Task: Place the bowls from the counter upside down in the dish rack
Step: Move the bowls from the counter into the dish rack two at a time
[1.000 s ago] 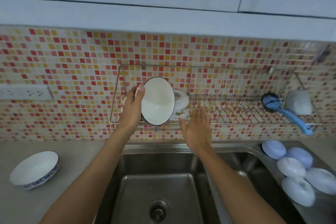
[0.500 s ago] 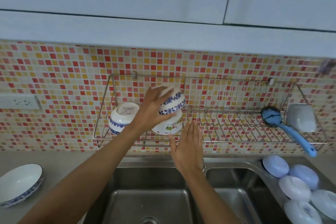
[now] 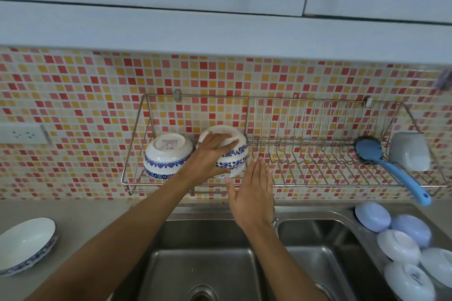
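Left hand: the left hand [image 3: 210, 156] is clamped over the foot and side of an inverted blue-banded bowl [image 3: 232, 151], seating it on another upturned bowl in the dish rack [image 3: 318, 173].
Right hand: the right hand [image 3: 252, 193] is open and flat, holding nothing, just beside the stack's lower rim.
Beyond the left hand: a second upturned bowl [image 3: 168, 156] rests in the rack, touching the left wrist's side.
Still to go: a shallow bowl [image 3: 27, 244] sits upright on the surface [image 3: 85, 222], well to the left of both hands.
Handling: glazed ceramic, stiff, probably slick and chip-prone; grip across the foot ring and wall, lower gently onto the wires.
Change: half a second ago the held bowl was higher and tilted; now it sits nearly level on the stack, and the right hand has risen closer.
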A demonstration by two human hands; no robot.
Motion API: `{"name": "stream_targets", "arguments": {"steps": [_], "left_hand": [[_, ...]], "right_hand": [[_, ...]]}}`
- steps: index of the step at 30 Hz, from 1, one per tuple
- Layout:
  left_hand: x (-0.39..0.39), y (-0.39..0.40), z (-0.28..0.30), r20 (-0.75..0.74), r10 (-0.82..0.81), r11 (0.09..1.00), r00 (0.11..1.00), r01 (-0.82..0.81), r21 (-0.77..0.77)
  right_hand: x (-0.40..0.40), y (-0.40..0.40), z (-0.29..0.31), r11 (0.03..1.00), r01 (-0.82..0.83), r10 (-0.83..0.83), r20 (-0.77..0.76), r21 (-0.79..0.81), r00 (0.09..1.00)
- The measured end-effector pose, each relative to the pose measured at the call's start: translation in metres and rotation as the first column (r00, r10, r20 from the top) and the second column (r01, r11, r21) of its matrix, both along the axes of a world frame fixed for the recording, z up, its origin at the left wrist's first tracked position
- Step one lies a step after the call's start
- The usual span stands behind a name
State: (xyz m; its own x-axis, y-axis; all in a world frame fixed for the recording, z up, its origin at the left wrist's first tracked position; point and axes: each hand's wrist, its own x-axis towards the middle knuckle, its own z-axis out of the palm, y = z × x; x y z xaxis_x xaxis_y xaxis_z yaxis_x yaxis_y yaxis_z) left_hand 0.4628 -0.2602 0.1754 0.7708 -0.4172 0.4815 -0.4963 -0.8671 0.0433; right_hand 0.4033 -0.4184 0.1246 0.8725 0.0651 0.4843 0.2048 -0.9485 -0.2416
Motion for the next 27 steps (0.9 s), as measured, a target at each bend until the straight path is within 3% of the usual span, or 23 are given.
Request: {"name": "stream_targets", "arguments": {"steps": [13, 16, 19, 21, 25, 27], "left_hand": [[0.000, 0.002, -0.001, -0.054, -0.013, 0.997, 0.998, 0.017, 0.076], [-0.002, 0.003, 0.000, -0.074, -0.020, 0.999, 0.997, 0.023, 0.038], [-0.011, 0.007, 0.000, -0.131, -0.015, 0.994, 0.991, 0.001, -0.106], [-0.021, 0.015, -0.001, -0.122, 0.025, 0.979, 0.992, -0.049, -0.196], [-0.046, 0.046, -0.011, -0.031, 0.232, 0.950, 0.972, -0.233, -0.206], [-0.059, 0.066, -0.020, -0.063, 0.347, 0.909, 0.936, -0.352, -0.224]], "right_hand": [[0.000, 0.001, -0.001, 1.000, 0.019, -0.019, 0.005, -0.011, 1.000], [0.001, 0.002, -0.001, 1.000, 0.021, -0.021, -0.003, -0.012, 1.000], [0.002, 0.001, -0.001, 1.000, 0.005, -0.006, -0.014, -0.030, 1.000], [0.001, 0.000, -0.001, 1.000, -0.007, 0.006, -0.007, -0.023, 1.000], [0.002, -0.001, 0.001, 0.999, -0.022, 0.022, -0.013, -0.034, 1.000], [0.004, -0.001, 0.002, 0.997, -0.020, 0.017, -0.035, -0.072, 0.999]]}}
